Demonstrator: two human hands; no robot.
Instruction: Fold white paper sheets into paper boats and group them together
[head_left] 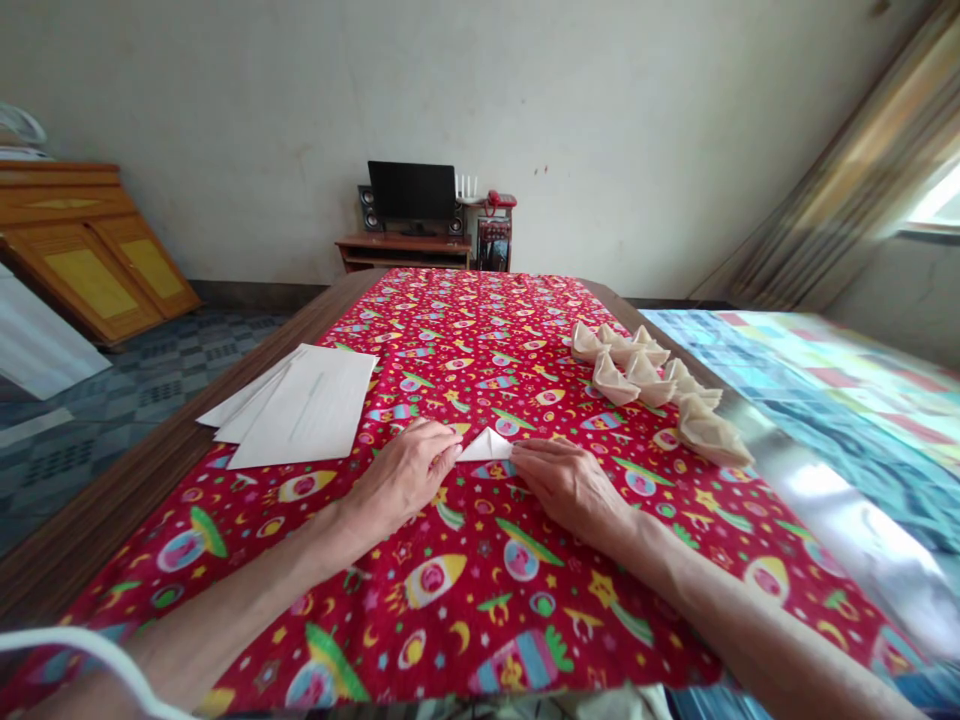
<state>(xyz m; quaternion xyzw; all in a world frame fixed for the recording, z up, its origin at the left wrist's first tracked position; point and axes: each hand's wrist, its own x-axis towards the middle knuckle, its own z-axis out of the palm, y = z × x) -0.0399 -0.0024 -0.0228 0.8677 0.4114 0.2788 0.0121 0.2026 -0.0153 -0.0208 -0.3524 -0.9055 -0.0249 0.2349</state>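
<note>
A small white folded paper (487, 446), peaked in the middle like a low triangle, lies on the red patterned cloth (480, 540) between my hands. My left hand (411, 462) is closed at its left end, thumb and fingers pressed together there. At the right end, my right hand (574, 482) has its fingers held together on the paper's tip; its thumb is mostly hidden. Off to the right sit several folded paper shapes with pointed peaks (651, 380), cream in tone. A fanned stack of white paper sheets (311, 410) rests at the left.
The cloth covers a long brown wooden table (112, 480). Beyond its far end stand a monitor (412, 192) and speakers on a small desk. A bed with a patterned cover (840, 400) adjoins on the right. A white cable (97, 645) crosses the lower left corner.
</note>
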